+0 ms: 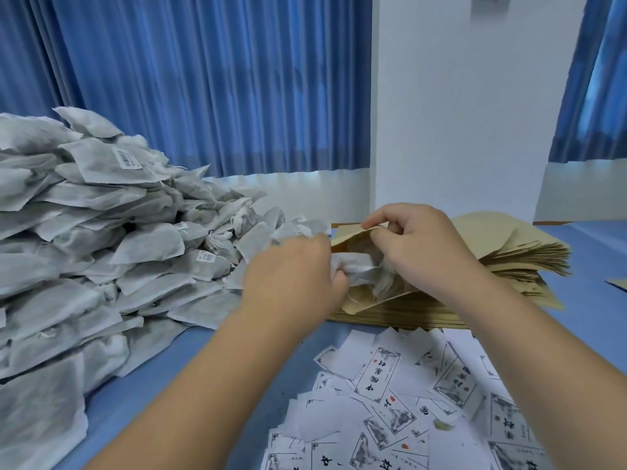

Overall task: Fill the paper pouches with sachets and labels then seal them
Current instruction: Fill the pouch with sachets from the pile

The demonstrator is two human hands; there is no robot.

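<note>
The paper pouch (364, 300) lies on top of the stack of pouches (529, 256), its mouth turned to the left and gaping between my two hands. My right hand (417, 245) pinches the upper lip of that mouth, and its fingers (376, 215) are curled over the paper edge and lifting it. My left hand (291, 276) is clenched round a white sachet (353, 266), which is crumpled in my grip. Part of the sachet is already inside the mouth, between the raised lip and the lower flap (how far in it reaches I cannot tell, since my right hand covers the inside).

The lower flap rests on the stack, and its near corner hangs just over the stack's front edge. The big pile of sachets (101, 249) slopes down from the left until its nearest bags lie just beside my left hand. In front of the stack, the labels (407, 385) are strewn loose under my right forearm, some face up and some blank side up. Their far edge comes close to the foot of the stack.

A strip of bare blue table (190, 368) runs under my left forearm, between the pile and the labels. More blue shows to the right of the stack. Behind it all hang blue curtains (203, 79) on either side of a white wall (458, 96).
</note>
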